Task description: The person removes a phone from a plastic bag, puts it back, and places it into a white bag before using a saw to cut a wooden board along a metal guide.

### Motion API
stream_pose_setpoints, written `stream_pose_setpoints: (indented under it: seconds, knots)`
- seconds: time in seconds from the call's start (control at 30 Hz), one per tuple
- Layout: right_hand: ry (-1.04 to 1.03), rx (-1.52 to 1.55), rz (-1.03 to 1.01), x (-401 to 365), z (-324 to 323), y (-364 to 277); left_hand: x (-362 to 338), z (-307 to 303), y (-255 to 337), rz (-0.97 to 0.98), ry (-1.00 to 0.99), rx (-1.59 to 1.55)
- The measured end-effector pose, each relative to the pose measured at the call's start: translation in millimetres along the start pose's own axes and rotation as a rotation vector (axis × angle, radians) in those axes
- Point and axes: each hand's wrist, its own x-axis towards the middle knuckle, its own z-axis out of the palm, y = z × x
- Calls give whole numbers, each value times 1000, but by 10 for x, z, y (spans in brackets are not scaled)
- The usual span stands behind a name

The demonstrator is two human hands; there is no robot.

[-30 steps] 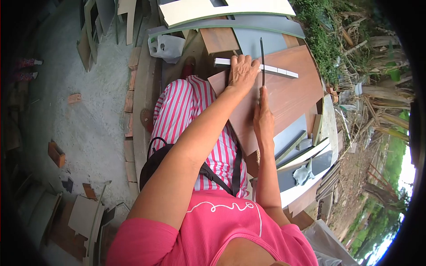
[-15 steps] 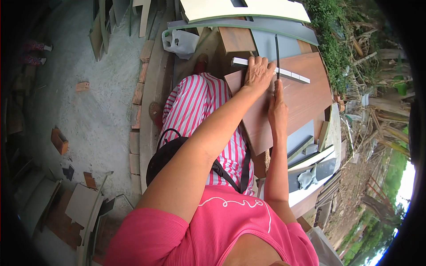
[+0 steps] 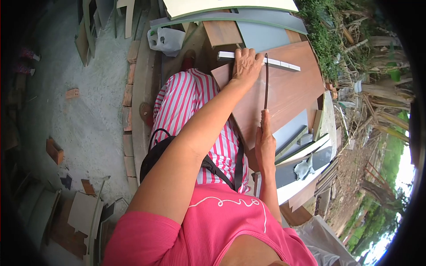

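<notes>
My left hand [image 3: 247, 67] presses down on a long white strip [image 3: 284, 65], its fingers wrapped over it. The strip lies across a brown wooden board [image 3: 293, 88], and thin dark lines cross its right part. My right hand [image 3: 265, 141] is closed round the handle of a hacksaw [image 3: 266, 84], which shows from above as a narrow dark bar pointing away from me. The far end of the hacksaw overlaps the strip just right of my left fingers. My right hand hides most of the handle.
Grey and cream panels [image 3: 230, 13] are stacked at the far side. A white plastic bag [image 3: 167, 41] sits left of them. Offcuts [image 3: 305, 139] and a crumpled grey piece [image 3: 304, 169] lie near my right forearm. Bricks [image 3: 127, 119] edge the concrete floor; plants [image 3: 321, 40] grow at the right.
My right hand has drawn the hacksaw back towards me, so its far end is now near the strip. My left hand still holds the strip; the whole view has shifted slightly.
</notes>
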Motion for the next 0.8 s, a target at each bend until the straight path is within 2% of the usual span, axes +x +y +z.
stream_pose_setpoints:
  seconds: [0.07,0.13,0.2,0.4,0.5,0.6,0.7,0.8]
  knots:
    - [-26,-11,14,116,-17,-52,14,25,35,-15,20,25]
    - [-136,-75,65,190,-23,-109,30,41,28,-50,24,67]
    - [-121,-91,48,187,-28,-66,43,46,6,-57,17,62]
    - [63,38,-116,76,-132,179,4,-38,-12,-4,-17,41]
    - [100,-67,-129,-73,-88,71,13,-59,2,-11,-41,32]
    - [143,-25,-131,-99,33,122,20,-69,-6,-13,-47,33]
    - [140,-32,-180,174,-6,72,-7,-42,-16,-1,-17,35]
    - [114,-8,-196,771,51,4,-5,-41,-4,10,21,23]
